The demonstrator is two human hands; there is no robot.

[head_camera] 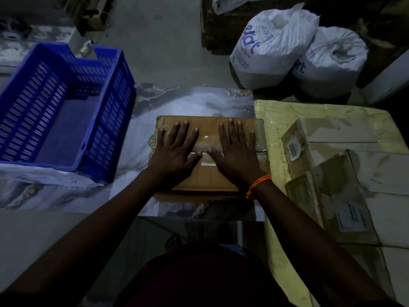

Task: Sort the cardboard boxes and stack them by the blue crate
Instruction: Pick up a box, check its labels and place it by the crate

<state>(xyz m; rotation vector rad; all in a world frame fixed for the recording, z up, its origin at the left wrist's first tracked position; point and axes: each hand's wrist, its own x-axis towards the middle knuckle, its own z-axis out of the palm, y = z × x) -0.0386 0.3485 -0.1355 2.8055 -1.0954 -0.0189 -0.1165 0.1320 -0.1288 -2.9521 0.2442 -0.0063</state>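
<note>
Cardboard box (208, 180) at frame centre (taped, flat) looks light and stiff under flat left hand (174, 149) and right hand (235, 151), fingers straight, best lifted by its side edges

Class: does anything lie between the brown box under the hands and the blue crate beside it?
Nothing visible does. The left hand and right hand lie flat on the cardboard box, and only a strip of marbled surface shows between the box and the blue crate to its left.
</note>
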